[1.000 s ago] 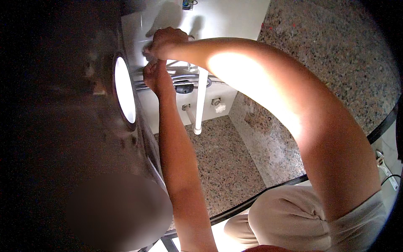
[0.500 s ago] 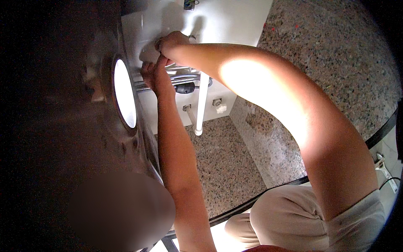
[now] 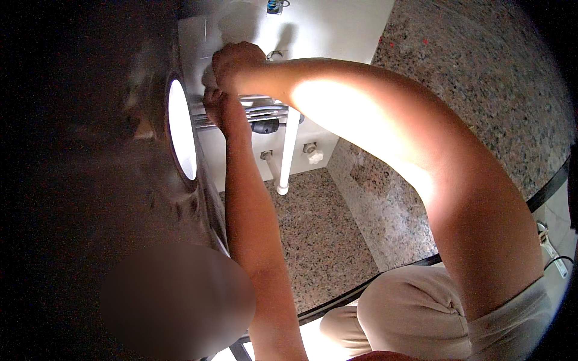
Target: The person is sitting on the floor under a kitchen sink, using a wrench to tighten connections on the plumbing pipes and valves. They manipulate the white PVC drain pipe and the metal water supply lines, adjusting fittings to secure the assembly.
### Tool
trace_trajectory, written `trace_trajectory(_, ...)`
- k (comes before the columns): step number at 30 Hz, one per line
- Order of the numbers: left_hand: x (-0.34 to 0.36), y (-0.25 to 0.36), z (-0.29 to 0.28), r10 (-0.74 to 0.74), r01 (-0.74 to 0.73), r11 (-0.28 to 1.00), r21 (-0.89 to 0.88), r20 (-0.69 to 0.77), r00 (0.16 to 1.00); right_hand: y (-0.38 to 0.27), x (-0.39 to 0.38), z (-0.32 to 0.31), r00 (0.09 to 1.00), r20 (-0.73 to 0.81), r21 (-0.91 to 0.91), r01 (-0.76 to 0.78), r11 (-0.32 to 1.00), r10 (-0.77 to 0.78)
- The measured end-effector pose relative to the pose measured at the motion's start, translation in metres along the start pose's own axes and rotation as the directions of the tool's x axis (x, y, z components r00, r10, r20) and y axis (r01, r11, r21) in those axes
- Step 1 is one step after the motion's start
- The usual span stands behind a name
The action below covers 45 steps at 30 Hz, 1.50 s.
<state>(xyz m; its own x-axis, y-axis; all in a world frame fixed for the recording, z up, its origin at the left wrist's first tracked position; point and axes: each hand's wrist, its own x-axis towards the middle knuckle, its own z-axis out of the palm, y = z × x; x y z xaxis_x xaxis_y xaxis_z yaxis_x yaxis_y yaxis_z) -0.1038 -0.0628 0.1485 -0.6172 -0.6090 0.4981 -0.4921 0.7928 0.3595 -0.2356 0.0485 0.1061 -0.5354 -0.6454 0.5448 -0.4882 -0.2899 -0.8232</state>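
Note:
Both of my arms reach up into a tight space between a dark, shiny curved surface (image 3: 108, 120) and a pale wall (image 3: 337, 33). My right hand (image 3: 239, 65) is closed like a fist, close to the wall, its fingers curled round something its own back hides. Just below and touching it, my left hand (image 3: 220, 111) is closed too, and what it grips is out of sight. Beside the left hand run thin silvery hoses (image 3: 271, 112) and a black fitting (image 3: 265, 126). A white pipe (image 3: 289, 150) stands out below my right forearm.
Two valves, one with a white knob (image 3: 313, 153), the other a stub (image 3: 268, 157), come out of the wall. A bright round opening (image 3: 182, 129) is at left. Wires poke from a wall box (image 3: 276, 6). Speckled stone (image 3: 469, 78) lines the right; an adjustable wrench (image 3: 551, 249) lies far right.
My right hand has shifted slightly left and turned over, so its back now covers the spot where the two hands meet. The left hand stays nearly in place.

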Motion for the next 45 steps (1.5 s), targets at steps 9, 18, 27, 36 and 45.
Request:
trace_trajectory(9,-0.01,0.015,0.002,0.004,0.0,0.996,-0.084,0.038,0.999,0.002,0.001,0.005,0.977,0.08,0.157,-0.209,0.965,0.199)
trace_trajectory(18,-0.008,0.021,0.008,-0.099,0.105,0.988,-0.11,0.061,0.993,0.02,0.007,0.022,0.933,0.289,0.504,-0.339,0.794,0.214)
trace_trajectory(27,-0.012,0.02,0.007,-0.013,0.015,0.998,0.056,-0.034,0.999,0.019,0.019,0.03,0.817,0.432,0.626,-0.576,0.526,0.381)
trace_trajectory(36,-0.004,0.013,0.01,0.118,-0.103,0.962,0.252,-0.046,0.992,-0.005,0.03,0.013,0.998,-0.044,-0.265,0.037,0.964,-0.05)
trace_trajectory(45,-0.004,0.003,0.007,0.085,-0.083,0.996,0.032,-0.063,0.994,-0.001,0.032,0.02,0.997,0.009,-0.18,0.079,0.981,-0.079)
